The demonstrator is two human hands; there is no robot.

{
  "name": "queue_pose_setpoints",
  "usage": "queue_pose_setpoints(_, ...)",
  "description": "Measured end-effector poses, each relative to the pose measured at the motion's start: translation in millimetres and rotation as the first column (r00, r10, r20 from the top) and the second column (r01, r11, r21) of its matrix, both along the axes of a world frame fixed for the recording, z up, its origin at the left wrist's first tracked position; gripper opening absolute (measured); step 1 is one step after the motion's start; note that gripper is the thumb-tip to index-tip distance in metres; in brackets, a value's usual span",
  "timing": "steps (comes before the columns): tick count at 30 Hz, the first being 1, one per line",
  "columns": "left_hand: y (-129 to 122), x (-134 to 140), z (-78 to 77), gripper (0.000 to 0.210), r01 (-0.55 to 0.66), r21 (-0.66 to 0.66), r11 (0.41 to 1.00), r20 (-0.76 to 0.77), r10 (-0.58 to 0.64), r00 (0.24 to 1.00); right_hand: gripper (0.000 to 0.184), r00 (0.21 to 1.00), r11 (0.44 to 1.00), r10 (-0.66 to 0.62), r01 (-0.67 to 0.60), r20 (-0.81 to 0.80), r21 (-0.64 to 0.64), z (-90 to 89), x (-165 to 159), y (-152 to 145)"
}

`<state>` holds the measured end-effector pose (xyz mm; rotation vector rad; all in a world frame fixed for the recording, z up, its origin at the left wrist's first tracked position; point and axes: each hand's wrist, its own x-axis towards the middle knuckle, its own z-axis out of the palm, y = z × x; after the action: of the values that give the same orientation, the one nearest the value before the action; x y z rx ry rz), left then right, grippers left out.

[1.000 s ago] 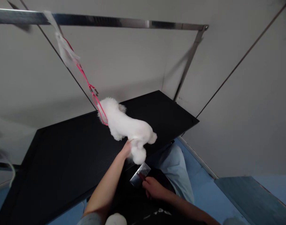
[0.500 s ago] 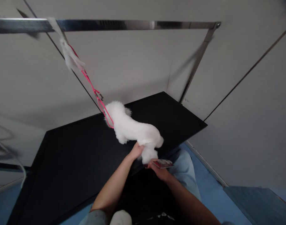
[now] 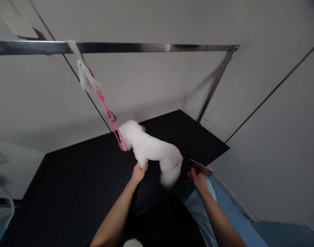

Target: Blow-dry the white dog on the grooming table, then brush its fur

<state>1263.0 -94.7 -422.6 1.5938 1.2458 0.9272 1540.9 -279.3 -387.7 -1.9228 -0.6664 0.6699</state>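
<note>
A white, fluffy dog [image 3: 154, 147] stands on the black table [image 3: 85, 181], its head toward the left and its hind end to the right. A pink leash loop [image 3: 118, 137] lies about its neck. My left hand [image 3: 138, 172] is closed round a front leg on the near side. To the right of the dog's rear, my right hand [image 3: 198, 178] grips a slicker brush [image 3: 204, 169], held apart from the coat. Its pad side is hard to see. The near hind leg is blurred, and the dog's face is mostly hidden.
A metal bar [image 3: 146, 47] runs above the table, with a white cloth strip [image 3: 86, 75] tied to it and to the leash. The wall [image 3: 152, 79] stands close behind. A pale cable [image 3: 10, 206] hangs at the left. Blue floor [image 3: 229, 209] shows at the right.
My left hand has moved from the hind leg to a front leg. My right hand has drawn the brush away from the hind leg, to the right. The view has tilted up.
</note>
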Motion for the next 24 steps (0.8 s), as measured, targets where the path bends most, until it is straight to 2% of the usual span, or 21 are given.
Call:
queue_pose_setpoints(2,-26,-4,15.8,0.045,0.057,-0.04,0.998,0.065,-0.054,0.996,0.027,0.999,0.999,-0.032,0.031,-0.013,-0.04,0.0,-6,-20)
queue_pose_setpoints(5,-63,-18,56.4,0.048,0.157,-0.222,0.962,0.143,-0.127,0.982,0.019,0.983,0.999,-0.035,0.031,-0.182,-0.025,1.3,-31,-52)
queue_pose_setpoints(7,-82,-29,87.9,0.054,0.189,-0.372,0.909,0.192,-0.124,0.974,0.024,0.901,0.998,0.036,-0.014,-0.431,0.054,6.8,-53,-69)
queue_pose_setpoints(9,-97,-37,116.9,0.059,0.217,-0.459,0.861,0.209,-0.133,0.969,0.03,0.772,0.98,0.176,-0.081,-0.611,0.18,16.4,-76,-80)
queue_pose_setpoints(10,-105,-41,129.4,0.06,0.228,-0.488,0.843,0.203,-0.144,0.968,0.033,0.739,0.963,0.245,-0.108,-0.627,0.248,22.1,-88,-82)
queue_pose_setpoints(11,-113,-44,140.3,0.061,0.235,-0.507,0.829,0.199,-0.152,0.968,0.036,0.74,0.941,0.301,-0.127,-0.601,0.314,28.1,-99,-80)
queue_pose_setpoints(13,-127,-51,156.9,0.063,0.236,-0.547,0.803,0.196,-0.151,0.969,0.031,0.778,0.891,0.39,-0.185,-0.493,0.414,39.6,-121,-67)
queue_pose_setpoints(15,-140,-60,167.7,0.064,0.218,-0.603,0.767,0.212,-0.11,0.971,0.023,0.753,0.851,0.466,-0.238,-0.465,0.468,49.9,-134,-40)
queue_pose_setpoints(16,-145,-66,171.4,0.064,0.204,-0.636,0.744,0.225,-0.074,0.972,0.025,0.693,0.832,0.514,-0.259,-0.506,0.49,54.4,-136,-24)
queue_pose_setpoints(17,-149,-72,174.1,0.064,0.186,-0.667,0.721,0.238,-0.031,0.971,0.031,0.63,0.831,0.518,-0.212,-0.578,0.514,58.1,-134,-9)
queue_pose_setpoints(19,-157,-85,177.3,0.065,0.144,-0.707,0.692,0.26,0.064,0.964,0.043,0.583,0.837,0.423,0.042,-0.694,0.546,62.4,-123,15)
queue_pose_setpoints(22,-164,-98,177.3,0.063,0.11,-0.731,0.674,0.269,0.136,0.954,0.044,0.631,0.78,0.259,0.311,-0.731,0.544,59.9,-112,21)
queue_pose_setpoints(24,-168,-101,175.6,0.062,0.123,-0.749,0.651,0.269,0.129,0.955,0.038,0.675,0.751,0.205,0.355,-0.709,0.556,55.2,-121,13)
